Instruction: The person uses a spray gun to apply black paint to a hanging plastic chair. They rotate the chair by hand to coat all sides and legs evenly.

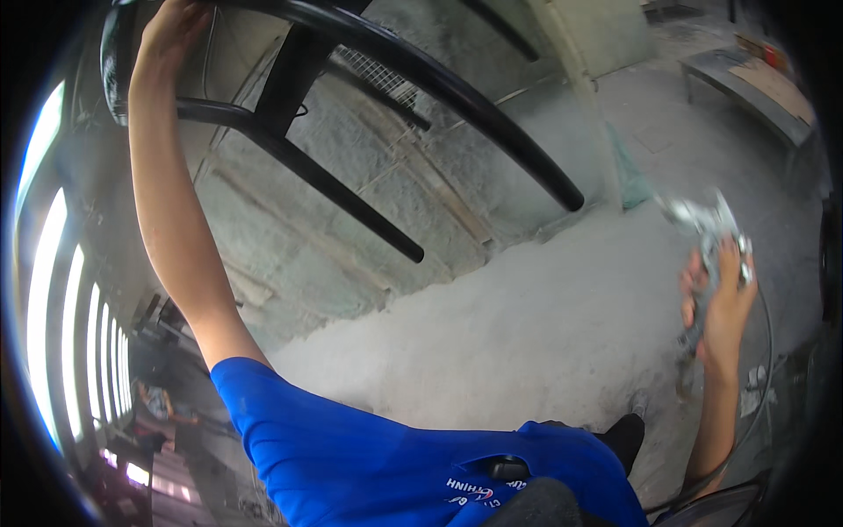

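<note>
Raised high at the upper left, my left hand (pixel 178 28) is closed on the black tubular metal frame (pixel 474 110), its fingertips partly cut off by the picture's edge. Long bent tubes of this frame hang across the upper middle, joined by a flat black crosspiece. Over on the right, my right hand (pixel 727 303) grips a silvery spray gun (pixel 708 220) by its handle, fingers wrapped round it. The gun's head points up and left, toward the frame but apart from it, and is smeared by motion. A thin hose (pixel 767 351) runs down beside my right forearm.
Behind the frame are dusty grey-green panels (pixel 351 211) and a grille (pixel 378 75). A metal table (pixel 746 88) with a brown sheet stands at the far right. Bright window strips (pixel 44 307) line the left; another person (pixel 162 404) is at the lower left.
</note>
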